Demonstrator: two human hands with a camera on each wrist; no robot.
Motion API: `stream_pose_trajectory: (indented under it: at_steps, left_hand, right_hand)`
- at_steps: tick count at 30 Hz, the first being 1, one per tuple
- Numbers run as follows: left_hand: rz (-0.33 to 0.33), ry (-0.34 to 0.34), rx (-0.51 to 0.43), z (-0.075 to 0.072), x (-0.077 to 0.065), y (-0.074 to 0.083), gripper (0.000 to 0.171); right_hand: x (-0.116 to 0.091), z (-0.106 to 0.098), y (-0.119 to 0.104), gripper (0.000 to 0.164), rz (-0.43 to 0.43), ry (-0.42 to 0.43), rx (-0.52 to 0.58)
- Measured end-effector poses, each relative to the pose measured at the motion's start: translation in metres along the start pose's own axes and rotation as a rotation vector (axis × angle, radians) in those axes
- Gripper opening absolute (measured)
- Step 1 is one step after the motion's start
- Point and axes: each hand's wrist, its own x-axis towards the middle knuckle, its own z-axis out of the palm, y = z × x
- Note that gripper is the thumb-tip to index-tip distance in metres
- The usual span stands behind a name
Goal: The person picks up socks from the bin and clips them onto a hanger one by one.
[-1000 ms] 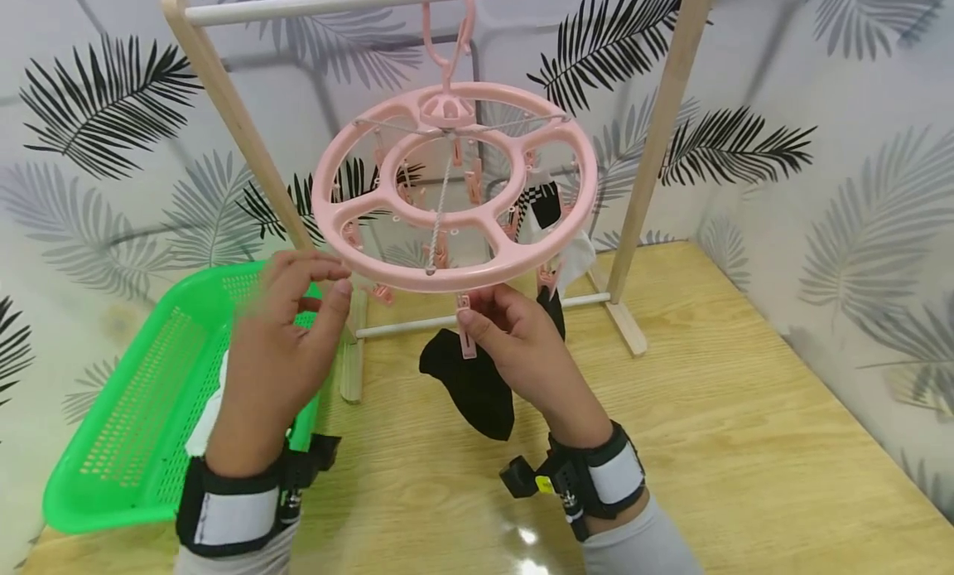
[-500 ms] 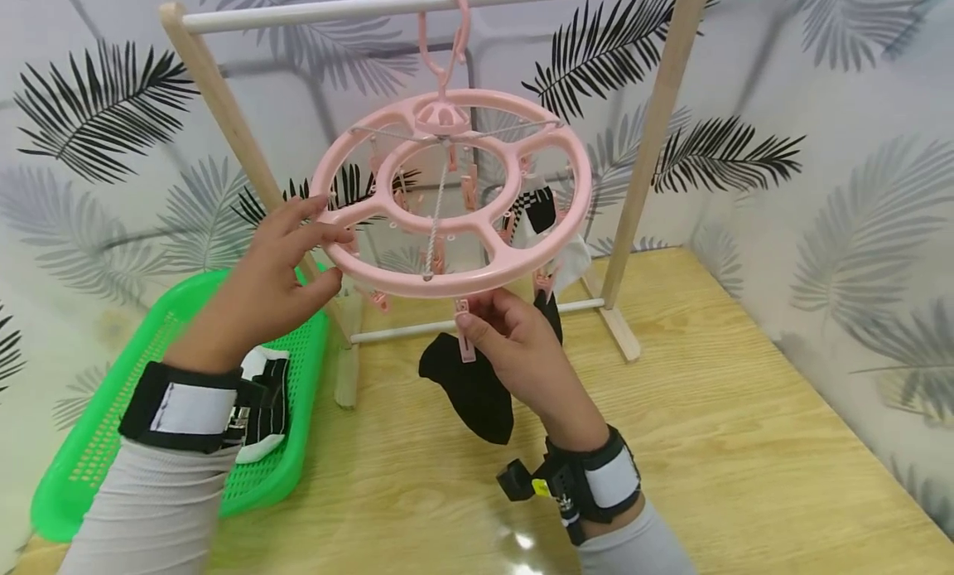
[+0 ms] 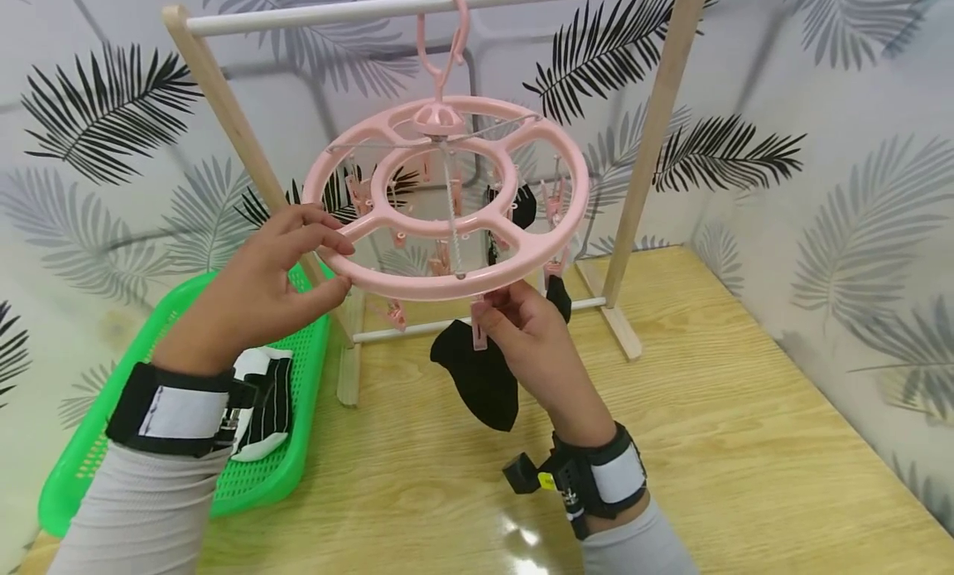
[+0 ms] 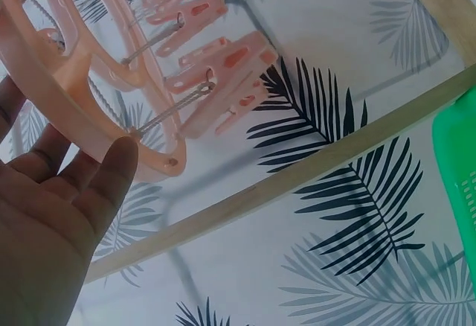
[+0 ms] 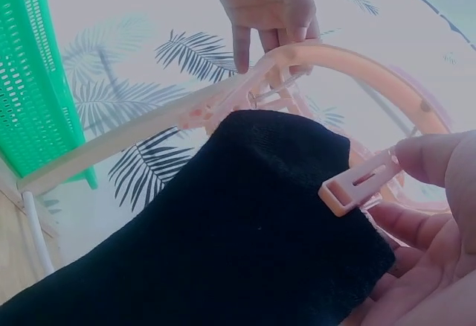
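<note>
A pink round drying hanger (image 3: 417, 288) with pegs hangs in front of me. My left hand (image 3: 249, 289) holds its left rim, fingers over the top and thumb below. My right hand (image 3: 538, 343) pinches a pink peg (image 3: 479, 326) under the near rim. In the right wrist view, this peg (image 5: 361, 184) sits on the edge of a black sock (image 5: 223, 207), which hangs down from it. Behind my right hand, another dark sock (image 3: 558, 298) hangs from a peg. Several pegs dangle on cords near my left hand in the left wrist view.
A wooden stand with a white rail (image 3: 320, 9) carries the hanger's hook. To the left, a green basket (image 3: 298, 426) holds black-and-white socks (image 3: 270, 405). The wooden table (image 3: 715, 426) spreads beneath, and a leaf-patterned backdrop (image 3: 857, 202) rises behind.
My left hand has moved up and taken hold of the hanger's left rim. The hanger has turned a little, its near side shifting right. My right hand still pinches the peg.
</note>
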Motion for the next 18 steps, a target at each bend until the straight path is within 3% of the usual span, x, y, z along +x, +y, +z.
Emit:
stream_pose_trajectory:
  at_steps: [5,10,14,18]
  left_hand:
    - [0.019,-0.007,0.032,0.001,-0.001,0.005,0.018]
    - [0.051,-0.002,0.052,0.005,-0.001,0.007,0.017]
    - [0.073,0.010,0.070,0.008,0.000,0.012,0.016]
    - [0.109,0.029,0.096,0.012,0.003,0.019,0.019]
  right_hand:
    - [0.001,-0.003,0.003,0.015,-0.033,0.042,-0.004]
    - [0.001,-0.006,0.002,0.020,-0.059,0.115,-0.136]
    - [0.000,-0.007,0.000,0.024,-0.074,0.222,-0.204]
    - [-0.001,-0.006,-0.001,0.017,-0.123,0.380,-0.177]
